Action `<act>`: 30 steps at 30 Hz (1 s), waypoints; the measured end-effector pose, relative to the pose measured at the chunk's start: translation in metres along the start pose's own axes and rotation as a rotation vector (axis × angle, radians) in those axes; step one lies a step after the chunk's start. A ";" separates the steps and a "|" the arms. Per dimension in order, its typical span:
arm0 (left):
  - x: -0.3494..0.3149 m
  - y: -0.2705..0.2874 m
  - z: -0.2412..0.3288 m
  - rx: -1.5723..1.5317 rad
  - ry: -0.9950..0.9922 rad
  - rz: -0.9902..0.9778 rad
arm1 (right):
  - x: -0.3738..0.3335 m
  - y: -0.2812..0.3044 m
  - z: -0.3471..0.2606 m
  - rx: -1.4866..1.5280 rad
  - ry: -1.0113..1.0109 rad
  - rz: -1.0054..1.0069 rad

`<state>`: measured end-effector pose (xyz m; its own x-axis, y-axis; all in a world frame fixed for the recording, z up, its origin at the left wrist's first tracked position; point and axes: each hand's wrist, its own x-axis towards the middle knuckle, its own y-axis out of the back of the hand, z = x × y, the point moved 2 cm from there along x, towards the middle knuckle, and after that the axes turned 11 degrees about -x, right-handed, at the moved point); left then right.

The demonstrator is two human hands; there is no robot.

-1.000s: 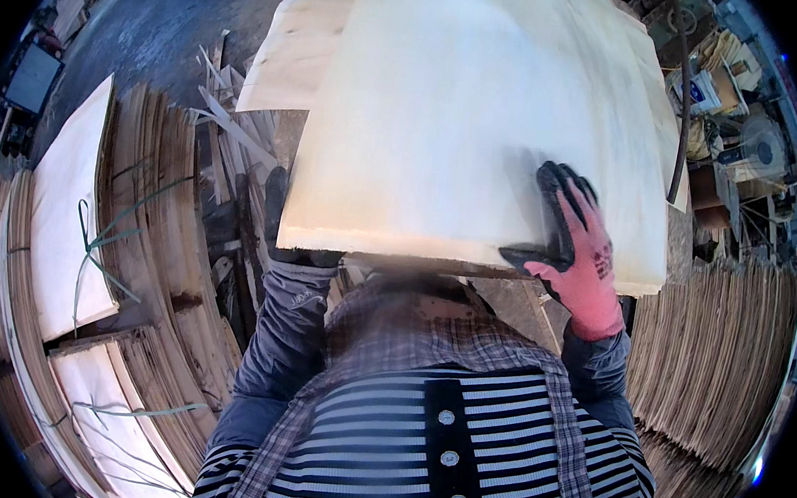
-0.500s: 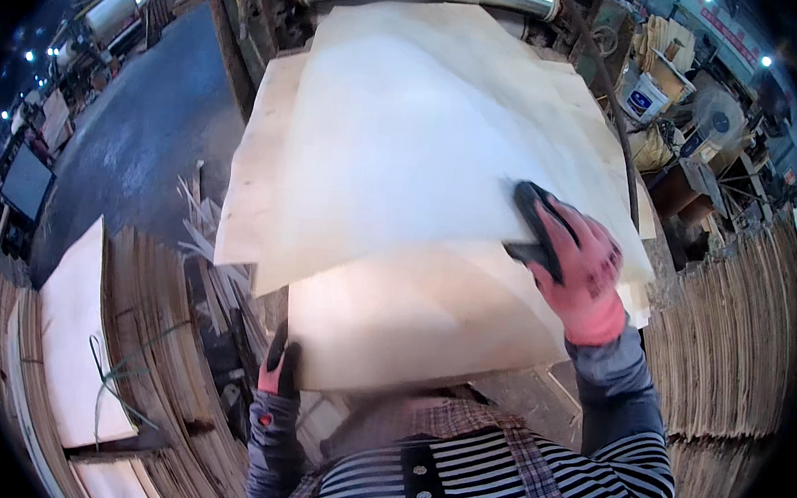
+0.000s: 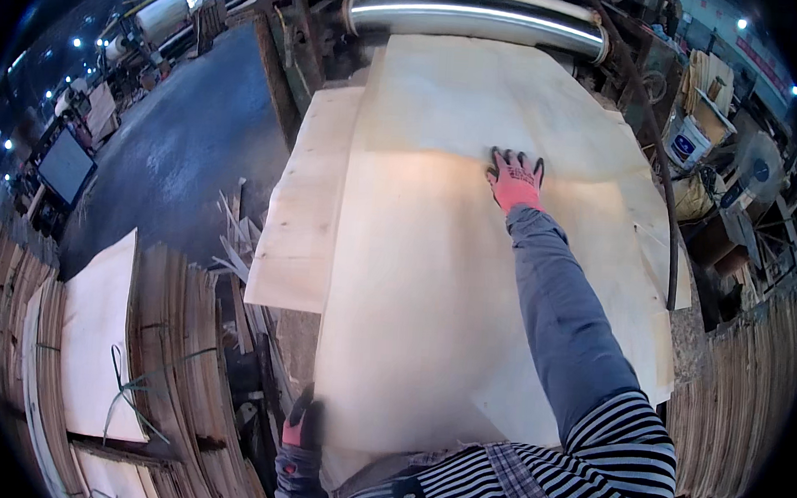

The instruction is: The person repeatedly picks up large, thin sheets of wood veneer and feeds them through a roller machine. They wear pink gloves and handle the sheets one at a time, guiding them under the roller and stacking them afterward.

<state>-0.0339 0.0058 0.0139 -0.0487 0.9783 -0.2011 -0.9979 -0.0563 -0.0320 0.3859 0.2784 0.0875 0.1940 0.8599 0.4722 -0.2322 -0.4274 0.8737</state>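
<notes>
A large pale veneer sheet (image 3: pixel 433 278) lies flat on a stack of similar sheets in front of me. My right hand (image 3: pixel 515 179), in a red and black glove, is stretched far forward and rests flat on the sheet's upper middle, fingers spread. My left hand (image 3: pixel 301 421), also gloved, grips the sheet's near left edge by my waist. Beneath it a second sheet (image 3: pixel 304 225) sticks out to the left. A shiny metal roller (image 3: pixel 472 16) runs across the far end of the sheets.
Bundles of veneer strips (image 3: pixel 172 363) and a pale sheet (image 3: pixel 101 340) tied with cord lie at my left. More stacked strips (image 3: pixel 736 397) stand at the right. A white bucket (image 3: pixel 690 144) and machine parts are at the far right. Dark floor (image 3: pixel 168 144) stretches far left.
The sheet went from raised in front of me to lying flat on the stack. My right hand slid forward across it toward the roller. My left hand stayed at the near left edge.
</notes>
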 end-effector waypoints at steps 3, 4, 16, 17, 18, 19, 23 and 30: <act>0.003 0.000 0.002 0.023 -0.005 -0.019 | -0.038 0.024 -0.008 0.065 0.167 -0.044; 0.004 0.009 -0.007 0.522 -0.372 -0.122 | -0.062 0.042 -0.018 0.212 0.318 -0.088; 0.009 0.024 0.019 -0.614 0.273 -0.277 | -0.338 0.169 0.049 0.265 0.358 -0.523; 0.008 0.009 0.036 -0.688 0.335 -0.316 | -0.344 0.175 0.050 0.268 0.320 -0.501; 0.006 0.005 0.035 -0.796 0.346 -0.311 | -0.348 0.181 0.048 0.270 0.285 -0.479; 0.004 0.003 0.037 -0.906 0.348 -0.301 | -0.348 0.186 0.049 0.272 0.258 -0.448; 0.010 0.006 0.022 0.010 -0.345 -0.384 | -0.350 0.192 0.057 0.423 0.151 -0.295; 0.005 -0.001 0.025 0.821 -0.869 -0.356 | -0.338 0.220 0.043 0.000 0.325 -0.233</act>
<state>-0.0343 0.0158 0.0378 0.5292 0.7390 0.4169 -0.6782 0.0733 0.7312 0.3105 -0.1188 0.1252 -0.0706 0.9773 0.1997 -0.2172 -0.2105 0.9532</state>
